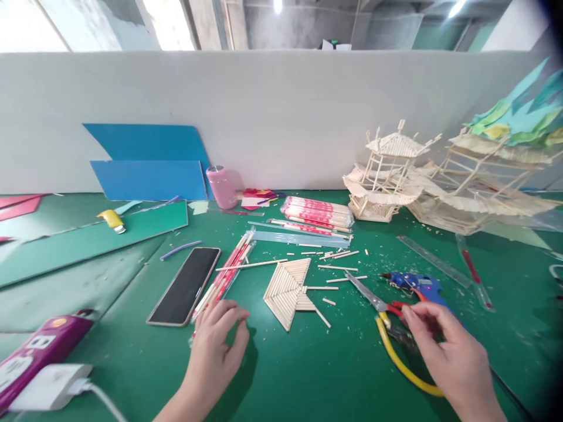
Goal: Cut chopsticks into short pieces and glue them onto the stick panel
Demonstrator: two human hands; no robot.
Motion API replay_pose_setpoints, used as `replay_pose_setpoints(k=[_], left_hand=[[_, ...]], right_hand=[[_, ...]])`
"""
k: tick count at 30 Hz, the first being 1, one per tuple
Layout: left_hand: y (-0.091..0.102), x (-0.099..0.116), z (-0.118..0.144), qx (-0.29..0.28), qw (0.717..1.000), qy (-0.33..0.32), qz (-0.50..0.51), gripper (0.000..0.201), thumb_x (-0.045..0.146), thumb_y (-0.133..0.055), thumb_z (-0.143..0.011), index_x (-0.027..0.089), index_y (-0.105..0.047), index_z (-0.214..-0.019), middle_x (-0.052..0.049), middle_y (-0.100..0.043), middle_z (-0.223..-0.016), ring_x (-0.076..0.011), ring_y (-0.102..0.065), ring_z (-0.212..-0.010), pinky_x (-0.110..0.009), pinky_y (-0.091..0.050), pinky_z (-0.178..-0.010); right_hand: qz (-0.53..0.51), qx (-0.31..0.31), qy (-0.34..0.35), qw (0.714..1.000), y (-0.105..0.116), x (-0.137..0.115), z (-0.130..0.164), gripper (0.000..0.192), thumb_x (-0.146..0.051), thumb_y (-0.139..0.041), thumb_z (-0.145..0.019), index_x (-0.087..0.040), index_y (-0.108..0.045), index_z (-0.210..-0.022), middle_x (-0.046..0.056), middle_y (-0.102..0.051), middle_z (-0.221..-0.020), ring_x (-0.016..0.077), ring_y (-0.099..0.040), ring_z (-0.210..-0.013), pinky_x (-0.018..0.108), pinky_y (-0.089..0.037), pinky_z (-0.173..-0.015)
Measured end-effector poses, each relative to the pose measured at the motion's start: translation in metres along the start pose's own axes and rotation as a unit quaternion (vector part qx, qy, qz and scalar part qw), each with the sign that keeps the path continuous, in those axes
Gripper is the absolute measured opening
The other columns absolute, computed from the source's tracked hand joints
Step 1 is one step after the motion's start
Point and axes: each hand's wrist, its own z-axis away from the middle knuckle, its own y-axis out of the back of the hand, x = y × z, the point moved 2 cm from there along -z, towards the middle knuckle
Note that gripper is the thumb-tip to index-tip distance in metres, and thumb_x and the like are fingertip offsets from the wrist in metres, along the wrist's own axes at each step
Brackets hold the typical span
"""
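My left hand [215,346] rests over the near end of an opened packet of chopsticks [229,264], fingers loosely bent, thumb apart, nothing seen in its grasp. To its right lies a flat panel of glued wooden sticks [288,290], fan-like with angled sections, a few single sticks poking out on its right side. My right hand [453,357] has thumb and fingertips closed at the red handle of the scissors [369,293], whose blades lie toward the cut sticks [338,268]. Under and beside that hand are yellow-handled pliers [396,357] and a blue glue gun [416,284].
A phone [185,287] lies left of the chopsticks. Behind are a wrapped chopstick bundle [316,212], a pink bottle [222,187] and blue boards [149,179]. Stick-built pavilion models [389,170] stand back right. A purple power strip [44,351] with a white charger sits front left.
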Motion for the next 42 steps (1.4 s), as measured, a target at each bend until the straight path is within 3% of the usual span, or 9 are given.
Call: replay_pose_setpoints(k=[3, 7, 12, 17, 22, 28, 31, 36, 42], left_hand=[[0.001, 0.003, 0.001, 0.01, 1.0, 0.001, 0.013, 0.015, 0.021, -0.044, -0.081, 0.019, -0.058, -0.077, -0.005, -0.058, -0.078, -0.0187, -0.056, -0.074, -0.032, -0.046, -0.065], [0.0, 0.014, -0.009, 0.024, 0.999, 0.002, 0.038, 0.015, 0.024, -0.045, -0.08, 0.02, -0.059, -0.078, -0.005, -0.06, -0.08, -0.0196, -0.058, -0.076, -0.03, -0.049, -0.061], [-0.005, 0.028, -0.02, -0.006, 0.998, -0.019, 0.053, 0.017, 0.021, -0.043, -0.082, 0.019, -0.06, -0.08, -0.006, -0.061, -0.079, -0.0194, -0.058, -0.075, -0.033, -0.051, -0.063], [-0.015, 0.024, -0.018, -0.021, 0.998, -0.016, 0.053, 0.018, 0.02, -0.042, -0.083, 0.019, -0.059, -0.09, -0.008, -0.062, -0.088, -0.02, -0.059, -0.081, -0.037, -0.051, -0.07], [-0.028, 0.004, -0.015, -0.02, 0.999, -0.008, 0.043, 0.025, 0.019, -0.042, -0.083, 0.018, -0.055, -0.104, -0.011, -0.061, -0.104, -0.023, -0.058, -0.096, -0.039, -0.05, -0.079], [-0.043, -0.01, -0.011, -0.028, 0.999, 0.007, 0.029, 0.034, 0.02, -0.042, -0.082, 0.017, -0.048, -0.115, -0.012, -0.062, -0.107, -0.0276, -0.056, -0.102, -0.046, -0.047, -0.082], [-0.049, -0.012, -0.008, -0.036, 0.999, 0.004, 0.033, 0.035, 0.02, -0.041, -0.083, 0.017, -0.044, -0.117, -0.012, -0.062, -0.105, -0.0277, -0.055, -0.101, -0.046, -0.047, -0.08], [-0.053, -0.012, -0.005, -0.052, 0.997, -0.004, 0.05, 0.036, 0.018, -0.039, -0.084, 0.017, -0.037, -0.12, -0.012, -0.059, -0.107, -0.0261, -0.051, -0.103, -0.045, -0.044, -0.082], [-0.055, -0.009, -0.005, -0.074, 0.995, -0.016, 0.063, 0.039, 0.015, -0.042, -0.083, 0.017, -0.034, -0.122, -0.013, -0.056, -0.109, -0.0267, -0.046, -0.106, -0.045, -0.041, -0.083]], right_hand=[[0.021, -0.024, 0.004, 0.999, 0.01, 0.02, 0.014, 0.024, -0.042, -0.049, -0.08, -0.021, -0.058, -0.086, 0.004, -0.065, -0.078, 0.0156, -0.062, -0.062, 0.023, -0.05, -0.057], [0.04, -0.036, -0.058, 0.997, 0.022, 0.031, 0.025, 0.026, -0.047, -0.047, -0.079, -0.022, -0.055, -0.076, 0.002, -0.066, -0.066, 0.0165, -0.063, -0.054, 0.022, -0.049, -0.047], [0.094, -0.022, -0.123, 0.988, 0.037, 0.037, 0.018, 0.043, -0.049, -0.028, -0.086, -0.022, -0.051, -0.062, 0.003, -0.063, -0.06, 0.0169, -0.061, -0.053, 0.025, -0.046, -0.048], [0.118, 0.015, -0.106, 0.987, 0.036, 0.046, -0.003, 0.037, -0.056, -0.047, -0.074, -0.02, -0.054, -0.077, 0.005, -0.061, -0.07, 0.0199, -0.059, -0.058, 0.029, -0.046, -0.049], [0.072, 0.023, -0.045, 0.996, 0.014, 0.025, -0.012, 0.032, -0.047, -0.049, -0.078, -0.019, -0.053, -0.092, 0.007, -0.06, -0.085, 0.0213, -0.06, -0.075, 0.034, -0.049, -0.066], [0.0, -0.101, 0.063, 0.993, -0.035, -0.038, -0.007, 0.019, -0.032, -0.046, -0.084, -0.02, -0.052, -0.099, 0.003, -0.061, -0.082, 0.0155, -0.06, -0.074, 0.027, -0.05, -0.067], [-0.008, -0.145, 0.099, 0.984, -0.061, -0.057, -0.007, 0.019, -0.025, -0.046, -0.084, -0.02, -0.051, -0.102, 0.004, -0.061, -0.085, 0.0155, -0.059, -0.077, 0.028, -0.05, -0.07], [0.008, -0.194, 0.121, 0.973, -0.084, -0.06, -0.01, 0.021, -0.019, -0.046, -0.083, -0.021, -0.05, -0.103, 0.004, -0.06, -0.085, 0.0163, -0.058, -0.077, 0.029, -0.049, -0.068], [0.03, -0.231, 0.112, 0.966, -0.085, -0.058, -0.009, 0.02, -0.019, -0.041, -0.086, -0.021, -0.049, -0.104, 0.002, -0.058, -0.079, 0.0146, -0.057, -0.072, 0.028, -0.048, -0.065]])
